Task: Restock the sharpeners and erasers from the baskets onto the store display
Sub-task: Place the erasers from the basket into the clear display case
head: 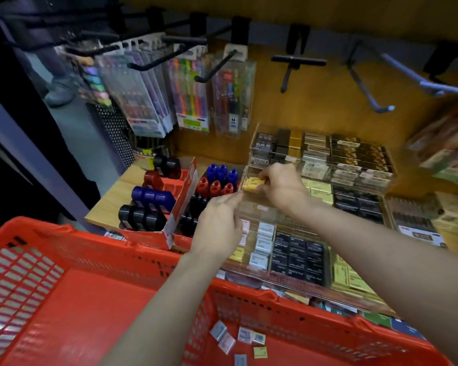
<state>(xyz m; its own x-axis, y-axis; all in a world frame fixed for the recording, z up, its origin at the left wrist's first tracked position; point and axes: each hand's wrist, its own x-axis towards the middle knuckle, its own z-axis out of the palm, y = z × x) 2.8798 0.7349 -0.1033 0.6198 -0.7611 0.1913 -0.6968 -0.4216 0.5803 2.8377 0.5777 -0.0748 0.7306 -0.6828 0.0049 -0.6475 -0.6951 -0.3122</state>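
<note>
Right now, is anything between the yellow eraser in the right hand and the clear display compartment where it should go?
Nothing visible blocks it. The right hand pinches the yellow eraser at the open top of the clear acrylic compartment. The left hand touches that compartment's left edge, beside the path, not across it.

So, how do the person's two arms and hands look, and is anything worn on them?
Both forearms are bare up to the frame's edge: no sleeve shows. The left hand and the right hand wear no gloves. I see no watch, bracelet or ring on the wrists or fingers, though the picture is somewhat blurred. No markings are visible.
</note>
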